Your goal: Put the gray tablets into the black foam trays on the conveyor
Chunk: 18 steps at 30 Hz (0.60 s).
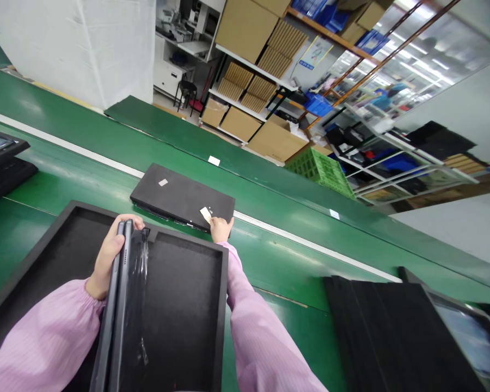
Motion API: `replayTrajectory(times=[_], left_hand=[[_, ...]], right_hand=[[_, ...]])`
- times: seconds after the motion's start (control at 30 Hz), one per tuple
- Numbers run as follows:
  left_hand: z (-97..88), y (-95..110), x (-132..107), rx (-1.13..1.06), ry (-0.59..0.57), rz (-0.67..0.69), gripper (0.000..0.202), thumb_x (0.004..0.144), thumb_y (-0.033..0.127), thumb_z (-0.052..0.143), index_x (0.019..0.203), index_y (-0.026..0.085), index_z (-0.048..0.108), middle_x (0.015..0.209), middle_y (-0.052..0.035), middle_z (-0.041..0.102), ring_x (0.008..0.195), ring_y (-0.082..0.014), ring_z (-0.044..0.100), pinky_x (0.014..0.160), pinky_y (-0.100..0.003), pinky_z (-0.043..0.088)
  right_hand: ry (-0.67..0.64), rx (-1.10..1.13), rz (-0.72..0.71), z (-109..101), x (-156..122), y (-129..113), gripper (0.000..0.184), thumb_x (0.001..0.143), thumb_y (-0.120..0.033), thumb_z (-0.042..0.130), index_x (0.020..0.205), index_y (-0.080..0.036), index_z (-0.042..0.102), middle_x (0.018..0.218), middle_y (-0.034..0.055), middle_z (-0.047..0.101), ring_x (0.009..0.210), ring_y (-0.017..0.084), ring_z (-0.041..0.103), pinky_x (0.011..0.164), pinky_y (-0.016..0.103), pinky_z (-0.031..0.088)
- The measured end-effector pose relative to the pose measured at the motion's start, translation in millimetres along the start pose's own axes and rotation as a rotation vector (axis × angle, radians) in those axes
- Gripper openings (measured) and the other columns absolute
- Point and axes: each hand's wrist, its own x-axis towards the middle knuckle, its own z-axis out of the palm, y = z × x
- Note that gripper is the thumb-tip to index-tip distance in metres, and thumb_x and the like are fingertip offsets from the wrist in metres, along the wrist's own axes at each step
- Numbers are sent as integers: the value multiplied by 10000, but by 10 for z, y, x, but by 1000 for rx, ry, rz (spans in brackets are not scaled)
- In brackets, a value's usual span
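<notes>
My left hand [111, 255] is wrapped round the top edge of a thin dark tablet [116, 316] held upright on its edge, with clear plastic film [138, 294] hanging off its side. It stands over a black foam tray [188, 305] with two wells. My right hand [221, 227] reaches past the tray's far rim and pinches a small pale label [205, 214] at the near edge of a flat black foam-covered slab [183, 197] lying on the green conveyor belt [289, 267]. A second small sticker [163, 182] sits on that slab.
Black foam trays [396, 332] lie at the lower right, one holding a screen [473, 337]. Another dark tray with a screen [0, 158] is at the left edge. Shelving with cardboard boxes [245, 27], a green crate [322, 170] and a white wrapped stack [85, 49] stand beyond the belt.
</notes>
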Motion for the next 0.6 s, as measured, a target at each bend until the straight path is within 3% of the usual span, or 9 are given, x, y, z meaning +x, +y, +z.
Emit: replayTrajectory(times=[0.1, 0.2, 0.27, 0.37, 0.47, 0.57, 0.6], left_hand=[[-1, 5, -2, 12, -8, -1, 286, 863, 488, 560, 940, 217, 614, 928, -38, 567, 942, -218, 510, 921, -331, 401], [-4, -8, 5, 13, -3, 5, 300, 856, 498, 567, 931, 211, 610, 923, -38, 570, 935, -215, 522, 927, -335, 404], [-1, -26, 14, 3, 2, -4, 309, 844, 507, 587, 934, 213, 610, 914, -32, 579, 918, -206, 528, 907, -325, 412], [24, -37, 21, 2, 7, -25, 327, 834, 520, 605, 959, 217, 603, 921, -21, 588, 902, -188, 529, 863, -303, 410], [65, -3, 13, 42, 11, -71, 362, 823, 541, 607, 973, 212, 595, 921, -16, 591, 843, -174, 516, 795, -297, 407], [92, 49, -16, 67, -6, -91, 402, 836, 586, 586, 987, 214, 582, 899, -12, 583, 741, -158, 480, 721, -302, 403], [98, 64, -33, 56, -19, -79, 417, 857, 610, 558, 998, 218, 579, 887, -12, 577, 718, -156, 470, 706, -305, 403]], right_hand=[[19, 60, 14, -25, -19, -32, 220, 946, -219, 518, 866, -207, 722, 1002, 90, 758, 1147, 254, 607, 1213, 523, 85], [68, 150, 79, -173, -10, -52, 147, 940, -283, 593, 905, -181, 692, 1046, 68, 732, 1150, 238, 614, 1157, 513, 278], [114, 227, 122, -370, 20, -60, 197, 944, -346, 607, 917, -162, 672, 1048, 70, 720, 1082, 226, 642, 1066, 473, 410], [166, 371, 98, -797, 49, -129, 258, 947, -366, 557, 848, -154, 665, 990, 120, 735, 993, 238, 666, 972, 419, 491], [179, 525, -10, -1326, -87, -381, 292, 907, -413, 566, 833, -151, 673, 951, 133, 738, 957, 256, 675, 930, 429, 519], [153, 676, -198, -1906, -531, -851, 242, 870, -433, 634, 832, -200, 686, 1004, 78, 724, 987, 225, 675, 924, 399, 537], [124, 756, -343, -2093, -738, -1041, 202, 871, -406, 660, 829, -213, 700, 1011, 74, 712, 1001, 229, 669, 922, 409, 535]])
